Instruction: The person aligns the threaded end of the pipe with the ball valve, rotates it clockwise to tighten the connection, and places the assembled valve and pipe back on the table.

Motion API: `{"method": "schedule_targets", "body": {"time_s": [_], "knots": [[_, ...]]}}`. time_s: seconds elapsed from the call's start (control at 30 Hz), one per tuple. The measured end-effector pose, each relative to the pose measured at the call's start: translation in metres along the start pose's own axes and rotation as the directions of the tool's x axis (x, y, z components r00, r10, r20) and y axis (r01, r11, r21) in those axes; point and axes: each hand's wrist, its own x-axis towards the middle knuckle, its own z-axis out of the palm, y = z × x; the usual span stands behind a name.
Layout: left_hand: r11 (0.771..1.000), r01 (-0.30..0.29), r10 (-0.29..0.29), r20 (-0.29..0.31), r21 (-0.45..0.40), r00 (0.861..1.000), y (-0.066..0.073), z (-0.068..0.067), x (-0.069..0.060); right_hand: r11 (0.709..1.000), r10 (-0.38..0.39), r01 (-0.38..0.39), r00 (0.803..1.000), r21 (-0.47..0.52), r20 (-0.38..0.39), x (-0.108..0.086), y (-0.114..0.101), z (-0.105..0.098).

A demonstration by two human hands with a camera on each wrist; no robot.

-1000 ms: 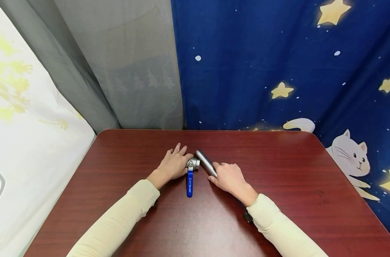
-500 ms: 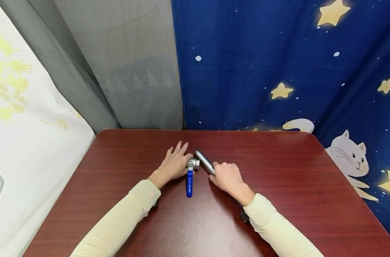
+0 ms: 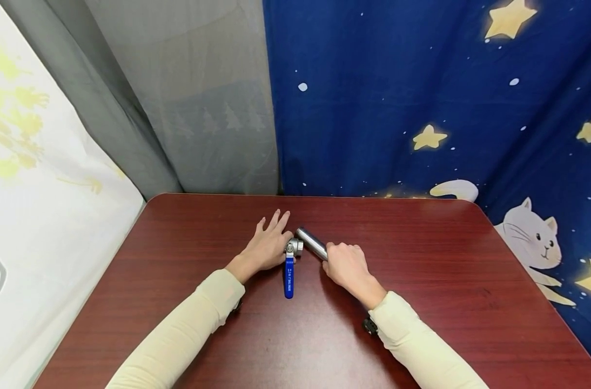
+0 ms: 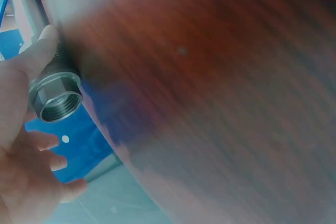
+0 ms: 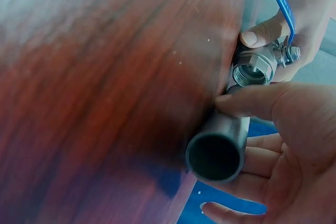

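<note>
Near the middle of the table, a metal ball valve (image 3: 295, 247) with a blue lever (image 3: 289, 278) pointing toward the person is pinched between thumb and finger of the left hand (image 3: 266, 247), whose other fingers are spread. In the left wrist view the valve's threaded opening (image 4: 60, 106) faces the camera. The right hand (image 3: 349, 267) grips the near part of a steel pipe (image 3: 311, 243), which slants with its far end beside the valve. In the right wrist view the thumb and fingers lie round the pipe (image 5: 218, 150), its hollow end toward the camera.
The reddish-brown table (image 3: 402, 232) spreads around both hands. Behind its far edge hang a grey curtain (image 3: 213, 135) and a blue curtain (image 3: 349, 119) with stars and a cat; white cloth (image 3: 47, 216) hangs at the left.
The right hand has closed further round the pipe, and the pipe's near end has swung slightly away from the person. The left fingers have shifted slightly forward; the valve is nearly unmoved.
</note>
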Motion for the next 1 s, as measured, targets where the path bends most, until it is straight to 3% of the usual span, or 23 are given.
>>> {"method": "schedule_targets", "body": {"time_s": [0.23,0.43,0.6,0.77,1.0], "knots": [[0.999,-0.002,0.002,0.014,0.034,1.0,0.001,0.0,0.0,1.0,0.026,-0.027,0.999,-0.012,-0.046,-0.002,0.001,0.002],[0.999,-0.014,0.015,-0.032,0.032,0.999,-0.002,-0.005,0.0,1.0,0.012,-0.014,0.992,-0.013,-0.123,-0.003,0.002,0.003],[0.999,-0.024,0.025,-0.064,0.021,0.998,-0.004,-0.014,0.001,0.998,0.002,0.004,0.995,0.059,-0.099,-0.001,0.011,-0.001],[0.999,-0.033,0.033,-0.075,0.01,0.997,-0.005,-0.021,-0.002,0.994,-0.044,0.057,0.99,0.092,-0.137,-0.001,0.025,-0.009],[0.999,-0.047,0.045,-0.12,-0.013,0.992,-0.009,-0.03,-0.007,0.984,-0.14,0.162,0.96,0.071,-0.243,-0.004,0.045,-0.019]]}}
